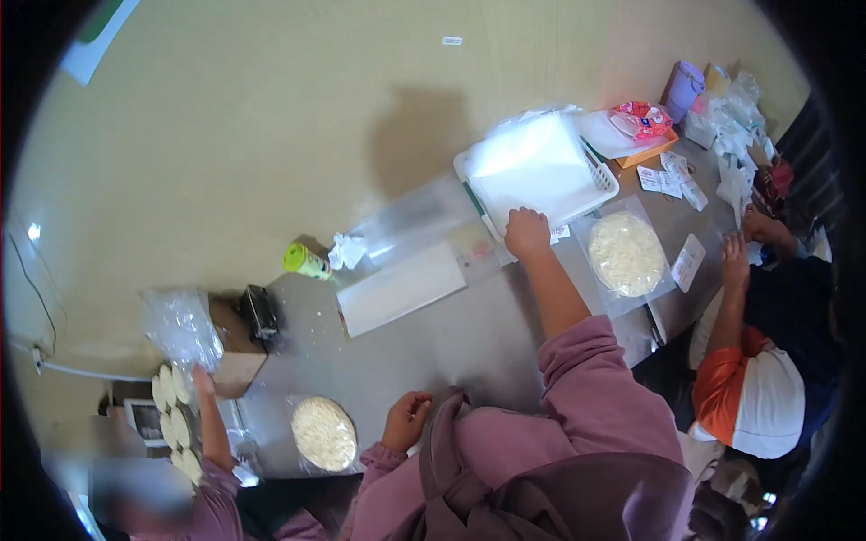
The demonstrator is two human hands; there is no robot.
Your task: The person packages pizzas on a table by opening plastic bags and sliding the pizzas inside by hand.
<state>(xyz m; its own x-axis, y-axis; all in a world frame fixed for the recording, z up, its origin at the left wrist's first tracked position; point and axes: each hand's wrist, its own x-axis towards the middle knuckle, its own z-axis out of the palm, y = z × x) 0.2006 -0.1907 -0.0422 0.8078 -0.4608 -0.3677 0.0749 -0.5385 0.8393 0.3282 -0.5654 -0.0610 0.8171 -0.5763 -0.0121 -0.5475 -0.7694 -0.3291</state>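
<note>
My right hand (528, 233) reaches to the near rim of a white plastic basket (603, 187) stacked with clear-looking sheets (528, 162). Its fingers are curled down at the edge of the sheets, and what they pinch, if anything, is hidden. Close to my body, my left hand (406, 421) is held with curled fingers and nothing visible in it. Right of the basket lies a round, pale, flat food disc (625, 254) on a clear plastic bag. Another such disc (324, 434) in plastic lies left of my left hand.
A white board (401, 288) and a green-lidded container (307, 261) lie along the wall side. A co-worker's hand (206, 380) is by a cardboard box (239, 347) at left. Another person's hands (735, 257) are at right, near printed labels (688, 262) and plastic bags (735, 117).
</note>
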